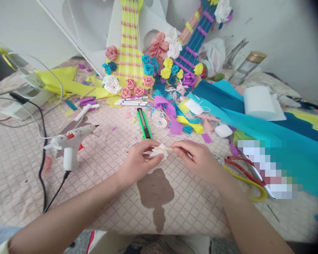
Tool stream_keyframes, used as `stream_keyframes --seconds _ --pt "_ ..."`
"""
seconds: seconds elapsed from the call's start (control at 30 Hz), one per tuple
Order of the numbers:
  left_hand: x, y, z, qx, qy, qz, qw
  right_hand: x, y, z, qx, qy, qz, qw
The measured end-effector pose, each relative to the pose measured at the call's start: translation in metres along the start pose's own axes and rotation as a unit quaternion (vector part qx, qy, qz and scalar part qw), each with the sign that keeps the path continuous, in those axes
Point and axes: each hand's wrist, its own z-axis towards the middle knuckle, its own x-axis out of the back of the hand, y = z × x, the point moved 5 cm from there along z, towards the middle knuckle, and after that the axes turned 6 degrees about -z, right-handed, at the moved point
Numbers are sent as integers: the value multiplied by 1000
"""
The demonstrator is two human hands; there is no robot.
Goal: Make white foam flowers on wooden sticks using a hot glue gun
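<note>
Between the fingers of my left hand (145,154) is a white paper flower (159,151), its petals ruffled and spread. My right hand (192,153) pinches the end of a thin yellowish stick (169,148) that runs into the flower. Both hands are held over the front of the table, fingertips facing each other. Just beyond my left hand lies a green and black box cutter (144,123). A white hot glue gun (72,143) stands to the left, nozzle pointing right. Scissors with red and yellow handles (246,173) lie beside my right forearm.
A yellow paper guitar (129,53) and a blue one (192,53), decorated with paper flowers, lean at the back. Coloured paper scraps (175,120) litter the middle. Blue crepe paper (281,137) and a white roll (259,104) lie right. A black cable (43,158) crosses the left.
</note>
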Motion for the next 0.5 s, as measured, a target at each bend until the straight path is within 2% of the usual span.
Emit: stream_keyframes --seconds 0.3,0.5 --pt "2 8 2 7 7 20 1000 -5 -3 -1 5 -21 -13 1000" --pt "3 5 2 -4 24 95 995 -5 -3 0 -5 -22 -20 1000"
